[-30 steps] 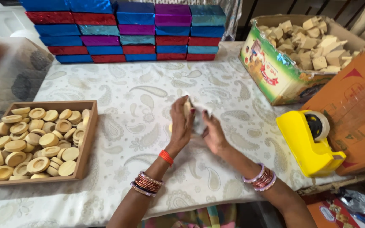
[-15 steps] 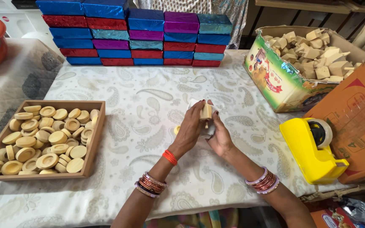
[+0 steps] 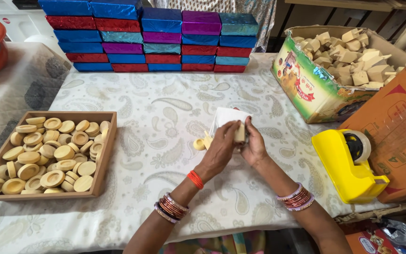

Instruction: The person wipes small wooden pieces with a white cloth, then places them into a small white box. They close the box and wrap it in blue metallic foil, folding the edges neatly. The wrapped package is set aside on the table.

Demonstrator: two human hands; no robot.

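worktop [image 3: 165, 197] carries everything, paisley cloth over it. stack of foil-wrapped boxes [image 3: 151, 35] along the far edge, carton of pale blocks [image 3: 344, 51] far right, wooden tray of round discs [image 3: 48, 150] left, yellow tape dispenser [image 3: 348, 162] right. mid-worktop: left hand [image 3: 219, 150] and right hand [image 3: 254, 146], grip of both closed on one small pale block [image 3: 239, 133], white sheet [image 3: 229, 117] behind it. loose disc [image 3: 199, 144] just beside. likely best to keep the block square to the sheet and the thumbs firm.

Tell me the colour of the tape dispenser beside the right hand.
The tape dispenser is bright yellow, seen in the head view.
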